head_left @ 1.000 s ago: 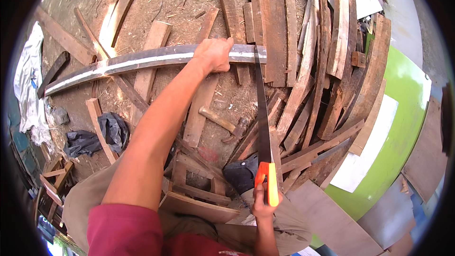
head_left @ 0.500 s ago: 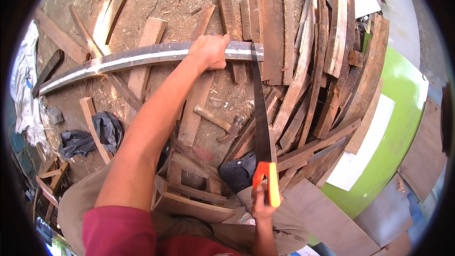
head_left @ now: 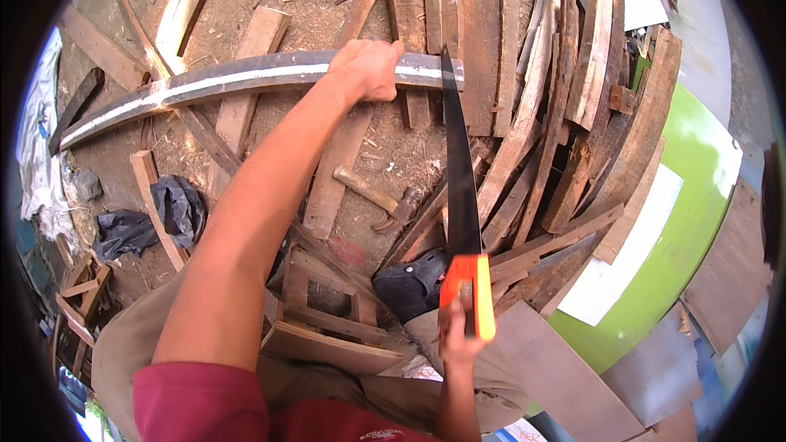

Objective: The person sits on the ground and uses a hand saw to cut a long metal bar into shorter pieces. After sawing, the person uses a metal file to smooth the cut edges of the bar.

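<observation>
Dirt ground (head_left: 321, 20), orange-handled saw (head_left: 461, 168), dark beam (head_left: 262, 74) striped white

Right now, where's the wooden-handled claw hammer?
In the head view, the hammer lies near centre, left of the orange-handled handsaw, below the left hand.

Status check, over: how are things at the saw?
Left hand gripping white-striped board; right hand holding saw by its handle. Blade tip across board's right end. Hammer left of blade, seemingly clear.
</observation>
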Demonstrator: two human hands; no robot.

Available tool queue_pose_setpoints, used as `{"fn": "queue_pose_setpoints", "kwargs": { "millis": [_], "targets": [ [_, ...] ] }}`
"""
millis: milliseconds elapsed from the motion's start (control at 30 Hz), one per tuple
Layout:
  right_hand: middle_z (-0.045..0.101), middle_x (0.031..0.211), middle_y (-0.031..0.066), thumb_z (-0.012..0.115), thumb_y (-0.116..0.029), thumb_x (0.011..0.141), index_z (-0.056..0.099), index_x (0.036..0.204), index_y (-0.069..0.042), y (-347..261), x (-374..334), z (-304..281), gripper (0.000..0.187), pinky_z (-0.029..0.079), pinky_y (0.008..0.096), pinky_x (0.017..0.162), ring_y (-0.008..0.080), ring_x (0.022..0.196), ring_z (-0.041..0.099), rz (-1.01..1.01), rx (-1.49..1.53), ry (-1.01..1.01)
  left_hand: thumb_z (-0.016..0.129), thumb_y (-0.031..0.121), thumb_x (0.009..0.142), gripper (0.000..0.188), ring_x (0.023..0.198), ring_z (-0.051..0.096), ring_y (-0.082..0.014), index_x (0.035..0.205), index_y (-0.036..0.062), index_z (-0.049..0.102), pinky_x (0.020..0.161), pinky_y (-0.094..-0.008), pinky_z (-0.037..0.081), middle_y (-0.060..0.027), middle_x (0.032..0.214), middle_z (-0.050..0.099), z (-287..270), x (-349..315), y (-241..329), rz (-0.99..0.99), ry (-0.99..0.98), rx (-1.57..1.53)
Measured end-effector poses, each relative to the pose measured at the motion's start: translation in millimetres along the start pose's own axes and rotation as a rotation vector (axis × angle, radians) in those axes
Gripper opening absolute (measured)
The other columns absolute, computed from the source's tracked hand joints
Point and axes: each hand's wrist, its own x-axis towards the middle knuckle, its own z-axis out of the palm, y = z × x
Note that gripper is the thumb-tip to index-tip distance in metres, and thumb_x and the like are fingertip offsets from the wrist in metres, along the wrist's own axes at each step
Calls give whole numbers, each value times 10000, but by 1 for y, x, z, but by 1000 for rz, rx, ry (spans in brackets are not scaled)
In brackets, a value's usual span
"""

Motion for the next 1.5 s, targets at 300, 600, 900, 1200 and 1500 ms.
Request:
{"fn": "queue_pose_setpoints", "kwargs": {
  "millis": [300, 600, 900, 1200, 1500],
  "targets": [
    [672, 703, 34, 627, -5, 937, 717, 1103, 68, 14, 18, 33, 203, 481, 250, 583, 83, 622, 614, 34, -10, 142, 623, 107, 758, 524, 1059, 701, -379, 1275, 26, 601, 897, -459, 577, -200, 1100, 733, 7, 6, -7, -4, 0, 54],
    [578, 648, 18, 722, -62, 921, 649, 805, 36, 19, 104, 54, 169, 404, 310, 512, 79, 591, 519, 69, -22, 191, 656, 101, 712, 424, 1025, 707, -376, 1128, 21, 636, 866, -455, 579, -183, 1043, 739, 13, 6, 2, 41, 103, 44],
    [588, 614, 3, 566, 28, 920, 671, 869, 38, -5, -24, 4, 118, 413, 256, 491, 89, 502, 519, 115, 56, 94, 670, 130, 715, 432, 1019, 692, -411, 1123, 9, 598, 870, -488, 559, -213, 1047, 722, 11, -3, -7, 29, 89, 3],
    [628, 662, 32, 632, -15, 937, 703, 954, 81, 20, 16, 30, 120, 460, 267, 571, 85, 611, 569, 60, 13, 110, 665, 120, 720, 390, 1016, 701, -384, 1095, 23, 613, 867, -467, 567, -195, 1065, 721, 13, 2, -10, 57, 143, 41],
    [554, 633, -37, 683, -86, 955, 618, 763, 20, 10, 143, 82, 229, 373, 292, 504, 54, 571, 470, -71, 83, 152, 677, 109, 705, 383, 1005, 714, -356, 1075, 32, 614, 853, -444, 584, -169, 1064, 728, 13, 4, 4, 52, 127, 81]
  ]
}}
